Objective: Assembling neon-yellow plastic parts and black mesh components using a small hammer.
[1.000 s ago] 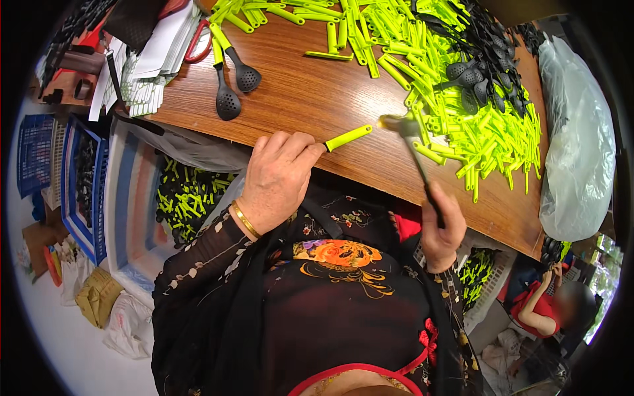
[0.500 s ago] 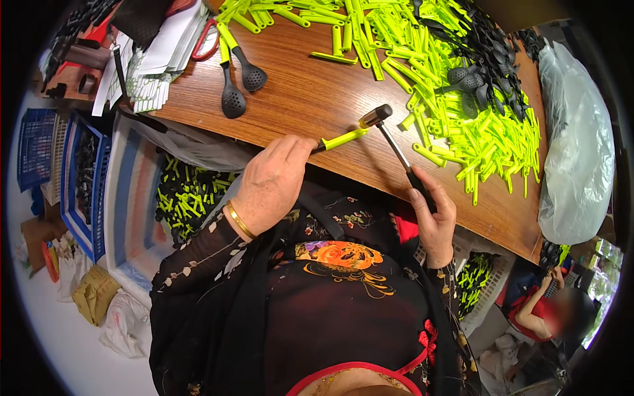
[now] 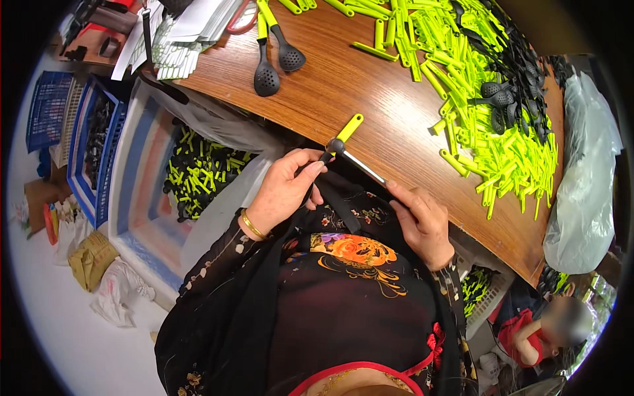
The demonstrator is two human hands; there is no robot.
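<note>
My left hand (image 3: pixel 284 188) is closed around the black stem of a green-handled utensil (image 3: pixel 350 131), which points up and away over the table's front edge. Its black end is mostly hidden behind the fingers. My right hand (image 3: pixel 424 223) grips a small hammer (image 3: pixel 362 164) with a bright metal shaft; the hammer's dark head overlaps the joint where the green handle meets the black stem. Two black perforated spoons (image 3: pixel 267 78) with green handles lie on the table beyond my left hand.
The brown wooden table (image 3: pixel 370 86) bears a heap of loose green handles (image 3: pixel 508 165) and black spoon heads (image 3: pixel 502 98) at right. Papers (image 3: pixel 191 43) lie far left. A striped lined crate (image 3: pixel 142 178) of green and black pieces stands left; a plastic bag (image 3: pixel 584 178) hangs right. Another person sits lower right.
The hammer head has swung left and down onto the utensil's joint. My left hand has turned, so the green handle now points more steeply away. The view has shifted slightly.
</note>
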